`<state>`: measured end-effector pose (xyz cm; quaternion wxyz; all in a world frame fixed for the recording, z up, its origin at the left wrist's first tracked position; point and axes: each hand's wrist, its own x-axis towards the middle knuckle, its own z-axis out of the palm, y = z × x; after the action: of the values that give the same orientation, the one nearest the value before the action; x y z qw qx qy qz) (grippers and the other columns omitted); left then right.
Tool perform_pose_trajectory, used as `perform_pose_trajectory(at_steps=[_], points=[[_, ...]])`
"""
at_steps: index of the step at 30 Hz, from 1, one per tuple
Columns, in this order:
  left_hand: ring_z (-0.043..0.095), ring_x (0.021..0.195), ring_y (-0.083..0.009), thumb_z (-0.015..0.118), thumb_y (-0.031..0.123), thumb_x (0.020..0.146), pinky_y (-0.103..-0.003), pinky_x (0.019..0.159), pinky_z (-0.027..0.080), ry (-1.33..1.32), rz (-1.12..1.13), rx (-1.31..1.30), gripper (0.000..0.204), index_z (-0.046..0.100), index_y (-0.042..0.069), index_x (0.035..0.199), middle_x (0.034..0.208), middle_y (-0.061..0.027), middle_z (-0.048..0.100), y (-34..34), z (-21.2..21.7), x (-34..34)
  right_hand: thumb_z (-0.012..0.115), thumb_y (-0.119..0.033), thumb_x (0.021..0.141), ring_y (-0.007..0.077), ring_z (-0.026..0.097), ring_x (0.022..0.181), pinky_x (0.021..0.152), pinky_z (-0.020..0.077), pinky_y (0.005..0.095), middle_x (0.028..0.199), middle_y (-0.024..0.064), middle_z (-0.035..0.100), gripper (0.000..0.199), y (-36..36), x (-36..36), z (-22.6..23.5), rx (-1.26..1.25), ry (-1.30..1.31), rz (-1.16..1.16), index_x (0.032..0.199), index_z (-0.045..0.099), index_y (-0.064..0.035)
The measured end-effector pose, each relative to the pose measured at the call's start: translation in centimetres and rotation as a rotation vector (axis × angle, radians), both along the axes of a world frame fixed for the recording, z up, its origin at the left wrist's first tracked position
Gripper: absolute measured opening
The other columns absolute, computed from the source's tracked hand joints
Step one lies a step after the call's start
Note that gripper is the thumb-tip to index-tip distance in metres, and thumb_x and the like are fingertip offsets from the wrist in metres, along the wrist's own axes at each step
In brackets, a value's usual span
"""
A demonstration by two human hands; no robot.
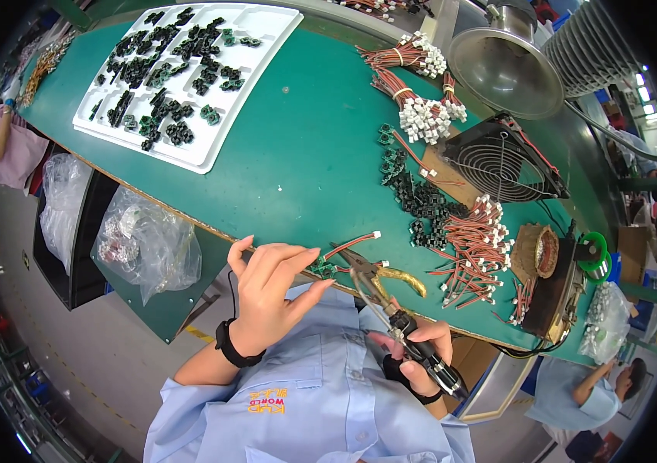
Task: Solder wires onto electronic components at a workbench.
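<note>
Green part (323,268) at near table (290,174) edge, by left grip (266,293)

Left thumb and fingertip sit either side of it; from here I can't tell if they pinch it. Right grip (436,338) clenched around black tool (418,349), front end at the pliers (403,276). I see tray (264,58) of dark parts (139,69) far left, wire bundles (423,117) and fan (502,158) to the right.

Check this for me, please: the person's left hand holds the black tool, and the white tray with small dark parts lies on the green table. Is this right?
Not quite: the head view shows the black tool in the person's right hand, not the left. The white tray with small dark parts does lie on the green table.
</note>
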<state>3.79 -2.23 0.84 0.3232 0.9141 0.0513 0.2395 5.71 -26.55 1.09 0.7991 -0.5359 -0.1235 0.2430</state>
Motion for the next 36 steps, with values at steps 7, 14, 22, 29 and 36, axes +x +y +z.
perform_pose_trajectory(at_steps=[7, 14, 22, 29, 36], points=[[0.058, 0.083, -0.0172, 0.079, 0.018, 0.065, -0.041, 0.096, 0.024, 0.002, 0.003, 0.022, 0.037, 0.065, 0.007, 0.097, 0.092, -0.0021, 0.062, 0.1, 0.0, -0.1, 0.071, 0.0, 0.072, 0.0256, 0.06, 0.084, 0.078, 0.0487, 0.037, 0.094, 0.0154, 0.06, 0.031, 1.7, 2.5, 0.2, -0.49, -0.578, -0.217, 0.097, 0.055, -0.008], [0.058, 0.084, -0.017, 0.079, 0.017, 0.065, -0.041, 0.096, 0.024, 0.0, 0.019, 0.046, 0.038, 0.064, 0.007, 0.098, 0.092, -0.0019, 0.062, 0.0, 0.0, -0.1, 0.072, 0.002, 0.062, 0.0345, 0.057, 0.091, 0.078, 0.047, 0.0402, 0.09, 0.0136, 0.056, 0.037, 3.9, 4.8, -0.6, -0.745, -1.1, -0.137, 0.094, 0.057, -0.0085], [0.057, 0.088, -0.0202, 0.077, 0.014, 0.067, -0.043, 0.099, 0.025, 0.012, 0.011, 0.066, 0.037, 0.063, 0.005, 0.1, 0.093, -0.0052, 0.062, -0.2, 0.3, 0.2, 0.075, 0.004, 0.064, 0.0318, 0.059, 0.083, 0.07, 0.0478, 0.0365, 0.085, 0.0111, 0.058, 0.04, 3.5, 5.1, -0.7, -0.592, -1.035, -0.249, 0.095, 0.053, -0.0063], [0.054, 0.094, -0.0254, 0.074, 0.008, 0.069, -0.043, 0.097, 0.031, -0.079, 0.137, 0.173, 0.038, 0.06, 0.0, 0.103, 0.097, -0.0113, 0.061, 1.2, -0.7, -0.4, 0.07, 0.003, 0.066, 0.0314, 0.054, 0.084, 0.076, 0.0456, 0.0367, 0.085, 0.0101, 0.052, 0.038, 2.7, 3.8, -0.7, -0.523, -0.897, -0.34, 0.099, 0.053, -0.0051], [0.052, 0.1, -0.0216, 0.064, 0.006, 0.084, -0.033, 0.09, 0.039, -0.217, 0.237, -0.077, 0.032, 0.054, -0.004, 0.113, 0.107, -0.0126, 0.057, 1.4, 0.8, 0.2, 0.068, 0.001, 0.066, 0.0313, 0.05, 0.09, 0.083, 0.0419, 0.04, 0.09, 0.0113, 0.047, 0.037, 2.8, 3.7, -1.0, -0.581, -1.025, -0.358, 0.099, 0.052, -0.0049]])
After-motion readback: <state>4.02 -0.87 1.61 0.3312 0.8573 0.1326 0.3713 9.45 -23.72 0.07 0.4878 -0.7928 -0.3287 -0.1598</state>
